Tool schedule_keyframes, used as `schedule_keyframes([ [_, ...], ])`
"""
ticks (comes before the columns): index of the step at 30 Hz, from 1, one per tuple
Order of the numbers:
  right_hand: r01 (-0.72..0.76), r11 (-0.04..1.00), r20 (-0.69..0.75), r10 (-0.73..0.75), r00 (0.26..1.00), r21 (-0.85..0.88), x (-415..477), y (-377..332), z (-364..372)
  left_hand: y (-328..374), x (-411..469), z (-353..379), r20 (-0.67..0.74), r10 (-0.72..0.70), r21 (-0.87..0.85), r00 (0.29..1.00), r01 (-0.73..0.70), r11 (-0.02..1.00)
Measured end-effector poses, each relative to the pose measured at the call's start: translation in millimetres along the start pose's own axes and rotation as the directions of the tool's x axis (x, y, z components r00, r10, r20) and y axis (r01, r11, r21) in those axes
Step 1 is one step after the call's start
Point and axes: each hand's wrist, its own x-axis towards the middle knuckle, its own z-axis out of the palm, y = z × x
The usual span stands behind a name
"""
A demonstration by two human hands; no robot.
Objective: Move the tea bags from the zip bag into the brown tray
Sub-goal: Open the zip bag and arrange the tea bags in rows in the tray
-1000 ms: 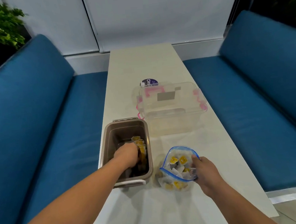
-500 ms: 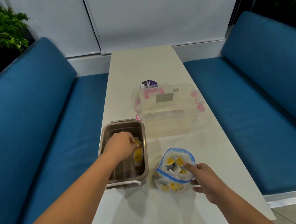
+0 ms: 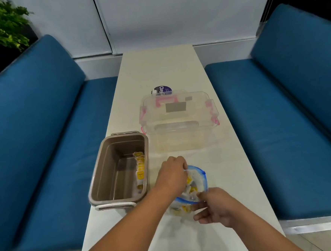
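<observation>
Reaching into zip bag (image 3: 198,179) w/ left hand (image 3: 172,176), fingers hidden inside, grip unclear; right hand (image 3: 215,209) pinching bag rim. Some tea bags (image 3: 140,167) lying in brown tray (image 3: 109,168), R wall; clear box (image 3: 180,124) sitting behind.

The tray (image 3: 105,168) is brown with a pale handle (image 3: 115,205). The tea bags (image 3: 140,170) in it show yellow and white. The zip bag (image 3: 200,172) is clear with a blue rim. The clear box (image 3: 180,124) has pink latches (image 3: 212,110). The desk (image 3: 156,67) is cream; the seat cushions (image 3: 42,114) are blue.
</observation>
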Motion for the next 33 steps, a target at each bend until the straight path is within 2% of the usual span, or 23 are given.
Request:
schedule_keyframes([
  [4,0.045,0.986,-0.090,-0.030,0.996,0.162,8.1,-1.3,-16.1,-5.0,0.2,16.6,0.056,-0.050,-0.022,0.997,0.051,0.998],
  [8,0.106,0.894,-0.166,-0.035,0.985,0.436,18.9,-4.6,-32.3,-8.8,-5.9,24.7,-0.029,-0.063,-0.210,0.998,0.056,0.976],
  [12,0.078,0.721,-0.089,-0.022,0.996,0.688,26.2,-15.5,-38.6,-9.7,-13.8,29.8,-0.054,-0.095,-0.238,0.994,0.079,0.968],
  [15,0.025,0.662,-0.017,-0.019,1.000,0.749,30.3,-22.7,-40.9,-13.7,-16.6,37.5,-0.074,-0.124,-0.218,0.990,0.105,0.970],
  [18,-0.048,0.733,0.068,0.002,0.998,0.679,37.1,-17.7,-38.2,-11.8,-14.9,40.2,-0.119,-0.202,-0.242,0.972,0.169,0.955],
  [22,0.008,0.873,0.017,-0.019,1.000,0.488,43.0,-12.6,-36.1,3.1,-14.4,44.4,-0.096,-0.273,-0.233,0.957,0.245,0.941],
  [26,0.057,0.904,0.028,-0.076,0.997,0.423,38.3,-16.5,-37.5,9.1,-17.3,50.2,-0.043,-0.279,-0.226,0.959,0.263,0.938],
  [30,0.188,0.947,-0.024,-0.189,0.982,0.261,35.7,-11.6,-41.5,3.4,-20.4,53.0,-0.123,-0.326,-0.227,0.937,0.294,0.929],
  [33,0.201,0.973,-0.076,-0.193,0.978,0.113,36.8,-2.1,-45.7,4.7,-22.9,56.2,-0.153,-0.347,-0.254,0.925,0.303,0.919],
])
